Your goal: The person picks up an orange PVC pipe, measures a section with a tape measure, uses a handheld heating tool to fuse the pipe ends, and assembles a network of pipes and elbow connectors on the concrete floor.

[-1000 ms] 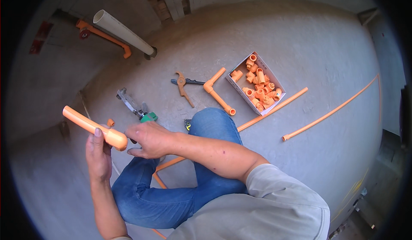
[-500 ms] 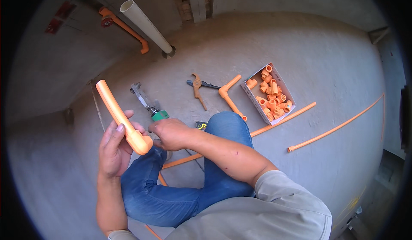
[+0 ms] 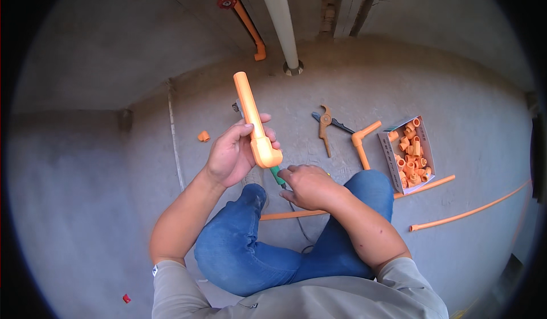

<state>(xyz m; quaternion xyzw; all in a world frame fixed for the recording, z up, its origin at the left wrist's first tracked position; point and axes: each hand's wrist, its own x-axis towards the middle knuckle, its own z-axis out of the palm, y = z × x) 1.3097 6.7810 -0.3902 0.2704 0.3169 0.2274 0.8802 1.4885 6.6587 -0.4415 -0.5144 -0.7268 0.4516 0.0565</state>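
My left hand (image 3: 231,153) is closed round an orange plastic pipe (image 3: 248,105), gripping it just above the elbow fitting (image 3: 266,153) on its lower end. The pipe's plain end points up and away from me. Behind it is a pipe welding tool with a green handle (image 3: 277,175) and a cord, mostly hidden by the pipe and hand. My right hand (image 3: 312,187) is beside the end of that handle, thumb and fingers apart, gripping nothing that I can see.
A box (image 3: 387,168) of orange fittings stands at the right. Near it lie a pipe cutter (image 3: 325,125) and a pipe with elbows (image 3: 360,142). Long orange pipes (image 3: 296,214) lie on the floor. A white pipe (image 3: 280,25) rises near the wall, and a loose fitting (image 3: 203,136) lies left.
The view has swung left, shifting the scene rightward. My right hand, earlier at the welding tool's green handle, is now apart from it. The left hand still holds the pipe.
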